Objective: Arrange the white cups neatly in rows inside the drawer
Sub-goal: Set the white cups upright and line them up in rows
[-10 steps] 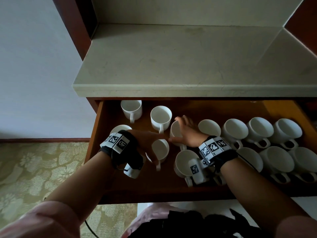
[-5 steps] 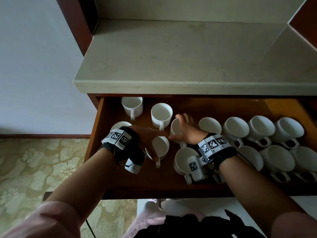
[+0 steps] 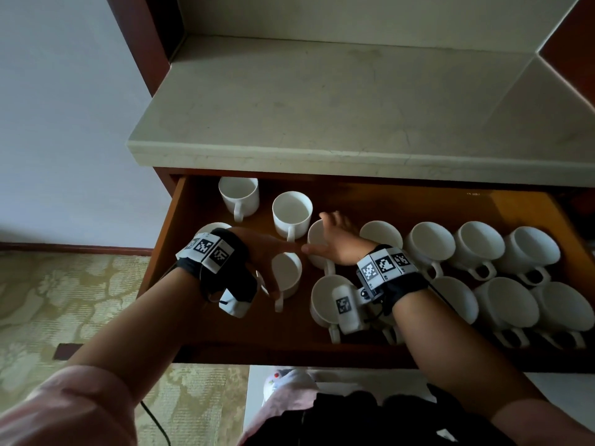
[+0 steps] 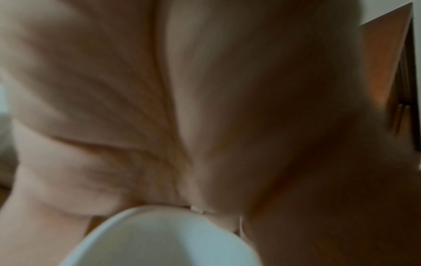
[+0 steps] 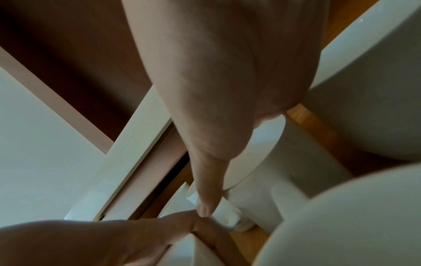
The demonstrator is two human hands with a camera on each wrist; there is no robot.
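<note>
Left hand [image 3: 264,252]: fingers curled over the rim of a white ceramic handled cup [image 3: 286,273], front left of the brown wooden drawer [image 3: 528,210].
Right hand [image 3: 335,243]: thumb and fingers clasp a second white cup [image 3: 317,243] just behind.
Look: plain, glossy.

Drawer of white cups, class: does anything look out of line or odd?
Yes. Two cups at the back left, one and another, stand apart and staggered, while the right-hand cups sit in two tight rows. Nothing looks spilled or broken.
</note>
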